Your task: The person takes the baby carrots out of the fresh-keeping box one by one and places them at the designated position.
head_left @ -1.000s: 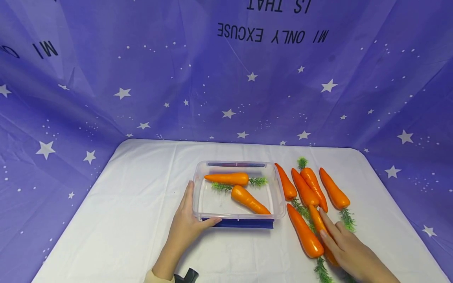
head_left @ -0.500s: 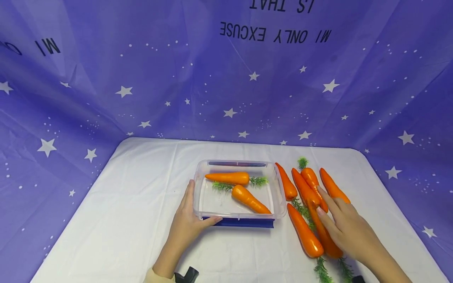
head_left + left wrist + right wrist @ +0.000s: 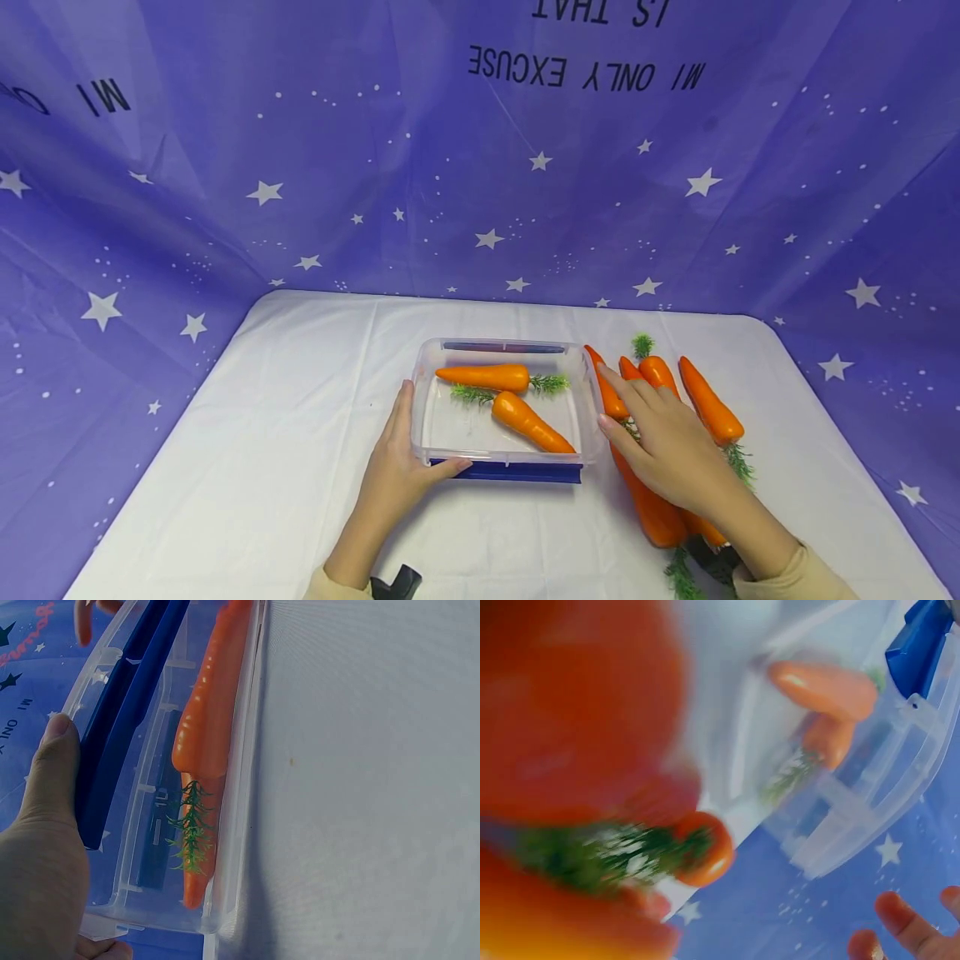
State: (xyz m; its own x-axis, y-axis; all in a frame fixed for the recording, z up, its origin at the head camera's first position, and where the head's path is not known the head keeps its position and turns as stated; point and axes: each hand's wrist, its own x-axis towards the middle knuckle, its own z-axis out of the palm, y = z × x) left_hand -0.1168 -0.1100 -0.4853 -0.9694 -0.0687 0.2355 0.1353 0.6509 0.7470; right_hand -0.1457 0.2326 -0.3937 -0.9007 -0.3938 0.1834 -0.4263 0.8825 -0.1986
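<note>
A clear plastic box point(image 3: 422, 392) with a blue latch point(image 3: 502, 472) sits mid-table and holds two orange carrots point(image 3: 483, 377) point(image 3: 528, 422). My left hand point(image 3: 397, 458) braces its near left corner, fingers straight along the left wall and thumb point(image 3: 52, 765) lying on the latch point(image 3: 120, 727). Several loose carrots lie right of the box. My right hand point(image 3: 641, 421) hovers over them with fingers extended, its fingertips at the carrot point(image 3: 606, 390) nearest the box; it grips nothing. The right wrist view is blurred by close carrots, with the box point(image 3: 870, 802) beyond them.
The table has a white cloth point(image 3: 262, 433). A purple star-printed backdrop point(image 3: 480, 208) rises behind and at both sides. More carrots point(image 3: 708, 404) point(image 3: 652, 508) lie under and right of my right hand. A small black object point(image 3: 397, 585) shows at the front edge.
My right hand has moved left and away from me, from the near right carrots to the one beside the box. The left hand and the box have stayed put.
</note>
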